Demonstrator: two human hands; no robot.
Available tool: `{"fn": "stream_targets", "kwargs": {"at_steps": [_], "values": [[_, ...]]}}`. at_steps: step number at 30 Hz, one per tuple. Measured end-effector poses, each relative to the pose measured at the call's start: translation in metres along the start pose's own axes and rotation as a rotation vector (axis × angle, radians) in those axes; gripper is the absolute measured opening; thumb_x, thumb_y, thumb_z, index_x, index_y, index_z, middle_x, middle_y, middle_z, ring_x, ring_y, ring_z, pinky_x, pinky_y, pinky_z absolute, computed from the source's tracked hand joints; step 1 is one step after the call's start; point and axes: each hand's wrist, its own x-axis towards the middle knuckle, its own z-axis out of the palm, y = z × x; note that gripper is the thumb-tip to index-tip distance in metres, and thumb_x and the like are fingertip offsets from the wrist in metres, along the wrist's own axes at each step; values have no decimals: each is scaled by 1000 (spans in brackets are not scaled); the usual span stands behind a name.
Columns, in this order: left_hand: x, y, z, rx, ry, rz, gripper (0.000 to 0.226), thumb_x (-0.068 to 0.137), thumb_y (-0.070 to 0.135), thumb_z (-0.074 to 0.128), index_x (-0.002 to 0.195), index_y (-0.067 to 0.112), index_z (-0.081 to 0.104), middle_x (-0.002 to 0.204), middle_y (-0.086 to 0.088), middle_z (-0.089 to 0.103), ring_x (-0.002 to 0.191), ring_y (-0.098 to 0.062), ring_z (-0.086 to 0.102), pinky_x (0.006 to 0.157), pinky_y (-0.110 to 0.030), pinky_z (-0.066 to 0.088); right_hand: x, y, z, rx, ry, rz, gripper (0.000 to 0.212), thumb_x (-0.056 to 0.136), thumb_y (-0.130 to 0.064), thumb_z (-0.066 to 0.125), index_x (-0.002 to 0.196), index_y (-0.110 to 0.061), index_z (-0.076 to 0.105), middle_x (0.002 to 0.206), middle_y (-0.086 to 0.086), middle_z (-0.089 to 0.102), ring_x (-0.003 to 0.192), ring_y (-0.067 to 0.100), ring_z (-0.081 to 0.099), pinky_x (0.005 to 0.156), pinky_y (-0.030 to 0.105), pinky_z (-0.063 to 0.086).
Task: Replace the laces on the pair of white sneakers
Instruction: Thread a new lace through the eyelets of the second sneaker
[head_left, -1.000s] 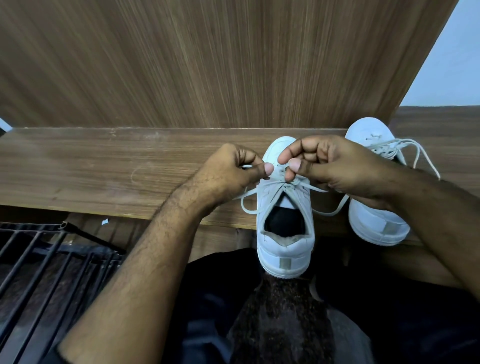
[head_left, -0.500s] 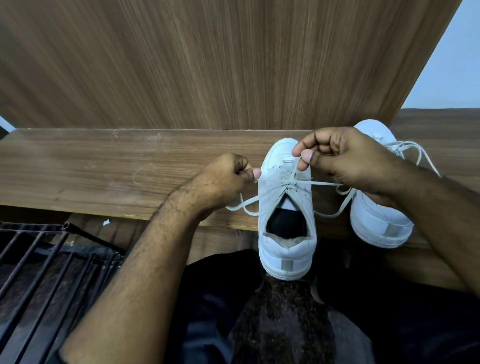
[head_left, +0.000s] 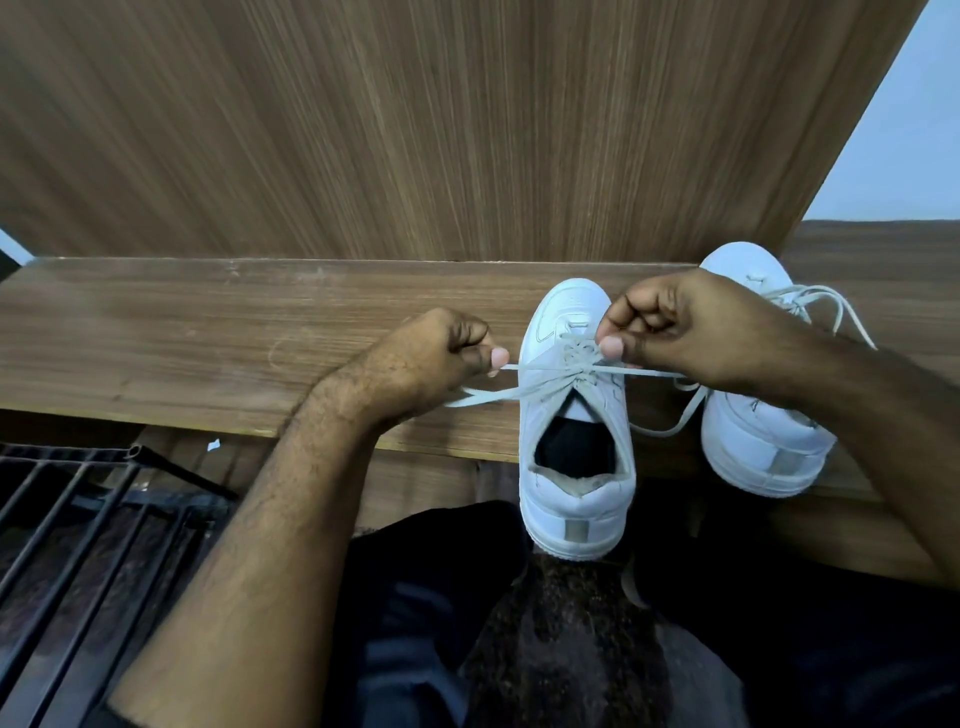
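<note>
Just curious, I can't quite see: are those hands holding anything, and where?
Both pinch the lace of the near sneaker: left hand on its left strand, right hand near the knot.

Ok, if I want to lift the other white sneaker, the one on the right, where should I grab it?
Grip the right-hand white leather sneaker round its heel collar, coming from your near side: the heel faces you at the wooden shelf edge, while the right hand covers its middle.

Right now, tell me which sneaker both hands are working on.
The nearer sneaker, heel overhanging the wooden ledge. Left hand and right hand pull its lace ends apart; the other sneaker sits untouched alongside.
</note>
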Motion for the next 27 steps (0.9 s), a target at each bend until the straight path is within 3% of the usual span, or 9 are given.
{"fn": "stream_targets", "kwargs": {"at_steps": [7,11,13,16,18,20,23,25,27], "values": [[-1,-5,-5,170,-28,-46,32,98,37,62,76,14,64,64,6,53,64,-10,47,65,-28,40,3,0,3,-64,-207,64,5,85,-25,77,88,-23,73,75,7,74,83,39,68,82,54,54],[0,2,0,277,79,-62,29,96,40,63,75,19,65,67,9,58,71,-13,57,66,-29,43,-1,0,2,-192,-131,91,6,86,-31,77,87,-27,72,77,-3,73,76,16,68,76,40,53],[1,12,4,379,169,-53,23,93,38,64,78,21,66,75,7,64,82,-18,61,77,-34,46,-5,2,-2,-158,-23,104,7,86,-28,77,90,-27,72,78,-3,72,67,4,63,69,33,51],[2,35,12,542,371,-26,8,91,24,63,83,28,65,93,8,64,102,-20,57,92,-40,38,-13,7,-7,-76,149,140,8,87,-18,76,93,-22,72,82,3,72,67,5,60,67,28,54],[5,47,17,465,470,19,4,90,25,63,87,27,64,97,5,63,103,-23,57,94,-41,43,-18,11,-12,-158,231,177,6,90,-14,72,93,-19,72,84,3,73,62,1,59,58,10,47],[6,59,27,297,419,78,10,92,32,63,87,24,65,91,1,64,92,-24,61,87,-44,51,-28,15,-23,-284,315,245,5,91,-17,69,92,-21,72,82,-3,72,64,4,62,56,8,42],[1,75,45,292,237,122,26,95,45,61,85,21,67,88,2,65,85,-22,62,77,-40,52,-48,18,-39,-373,435,339,5,89,-27,72,86,-24,70,78,-8,70,76,12,66,70,26,50],[-10,85,55,374,196,118,30,96,50,57,88,23,67,92,3,61,87,-21,60,69,-34,44,-67,18,-40,-380,353,407,16,86,-38,73,85,-23,68,80,-6,68,80,18,65,71,31,49],[-23,86,62,448,143,69,32,96,52,56,90,21,64,94,0,62,89,-23,61,66,-32,38,-85,11,-27,-556,138,475,32,84,-51,70,96,-22,67,99,-1,66,97,26,62,76,32,45]]}}
